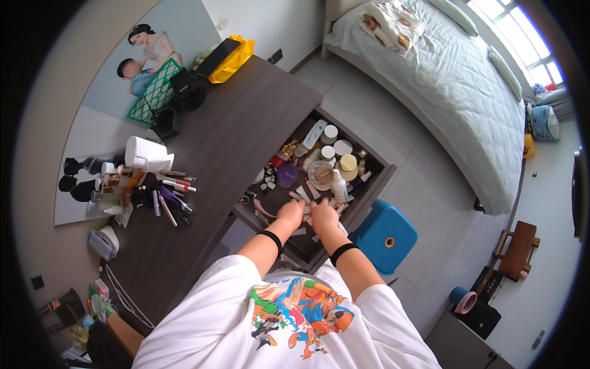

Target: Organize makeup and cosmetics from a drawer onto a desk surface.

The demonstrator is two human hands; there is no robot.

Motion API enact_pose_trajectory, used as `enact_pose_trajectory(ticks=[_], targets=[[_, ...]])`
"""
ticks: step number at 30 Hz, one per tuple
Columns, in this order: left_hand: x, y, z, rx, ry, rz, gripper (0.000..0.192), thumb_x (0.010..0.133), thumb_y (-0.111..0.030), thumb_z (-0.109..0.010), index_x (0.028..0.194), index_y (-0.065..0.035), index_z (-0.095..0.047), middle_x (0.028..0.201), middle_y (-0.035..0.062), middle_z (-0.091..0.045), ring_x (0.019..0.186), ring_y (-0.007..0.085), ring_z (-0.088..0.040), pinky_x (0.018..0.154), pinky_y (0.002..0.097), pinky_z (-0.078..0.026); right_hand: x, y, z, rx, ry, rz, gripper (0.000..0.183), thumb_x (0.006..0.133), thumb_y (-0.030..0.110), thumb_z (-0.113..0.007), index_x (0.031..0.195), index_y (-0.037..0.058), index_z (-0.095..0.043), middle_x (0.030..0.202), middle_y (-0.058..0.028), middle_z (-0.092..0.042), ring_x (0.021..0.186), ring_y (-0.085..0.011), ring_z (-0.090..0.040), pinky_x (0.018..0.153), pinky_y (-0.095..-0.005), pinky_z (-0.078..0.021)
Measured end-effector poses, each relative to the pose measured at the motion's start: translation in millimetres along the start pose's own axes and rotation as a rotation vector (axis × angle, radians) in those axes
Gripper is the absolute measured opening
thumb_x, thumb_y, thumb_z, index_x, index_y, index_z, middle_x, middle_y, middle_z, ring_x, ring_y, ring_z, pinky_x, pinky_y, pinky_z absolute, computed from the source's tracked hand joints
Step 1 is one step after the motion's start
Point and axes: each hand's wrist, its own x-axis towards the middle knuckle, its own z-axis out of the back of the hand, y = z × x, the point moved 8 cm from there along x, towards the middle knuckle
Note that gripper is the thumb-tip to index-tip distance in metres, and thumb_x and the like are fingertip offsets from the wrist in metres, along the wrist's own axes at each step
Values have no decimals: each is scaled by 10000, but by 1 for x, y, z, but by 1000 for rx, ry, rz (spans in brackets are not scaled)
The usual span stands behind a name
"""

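Note:
Both my hands reach into a pulled-out desk drawer filled with cosmetics. My left hand and my right hand are side by side over small tubes near the drawer's middle. The fingertips seem to touch some of these tubes, but whether they grip any cannot be made out. A white pump bottle stands just beyond my right hand. Farther back are a round clear tub, a jar with a yellow lid, several white-lidded jars and a purple round container.
On the desk at left lie makeup pencils and tubes, near bottles and a white tissue roll. A phone rests on a yellow bag. Right of the drawer is a blue plastic stool; a bed stands beyond.

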Motion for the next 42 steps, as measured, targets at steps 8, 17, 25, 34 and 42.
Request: enact_pose_trajectory(ticks=[8,17,25,34,42], targets=[[-3,8,3,-41,34,-35,205,835,-38,-526,1037,-12,-541,1005,227,-603,923,392,-622,784,462,-512,-4,-6,16,134,-5,-33,239,821,135,-644,1059,148,-644,1152,-136,-555,951,-270,-653,782,-355,-550],[-42,23,58,-53,105,-56,232,889,-198,-556,1014,-2,-558,968,202,-656,900,374,-647,780,466,-516,-16,-1,37,323,-81,55,446,621,249,-786,1039,143,-675,1015,-134,-613,933,-315,-628,826,-390,-514],[-117,143,225,-141,-834,197,215,841,-232,-628,867,-41,-530,825,165,-634,780,368,-619,684,505,-474,-39,15,67,584,-42,58,428,631,229,-802,1006,75,-662,887,-132,-676,835,-270,-655,787,-355,-511],[-143,264,216,116,-771,443,345,797,-248,-693,1079,-75,-595,1280,70,-529,1356,254,-346,1065,651,-210,-57,123,116,716,-128,263,386,679,193,-773,1014,42,-654,944,-133,-647,858,-248,-634,793,-334,-499],[-191,297,198,86,-824,285,333,727,-149,-726,1016,-86,-572,1232,37,-546,1311,221,-413,1076,580,-256,-45,213,123,688,-51,412,388,696,219,-767,1026,54,-648,912,-114,-652,810,-227,-637,757,-321,-507]])
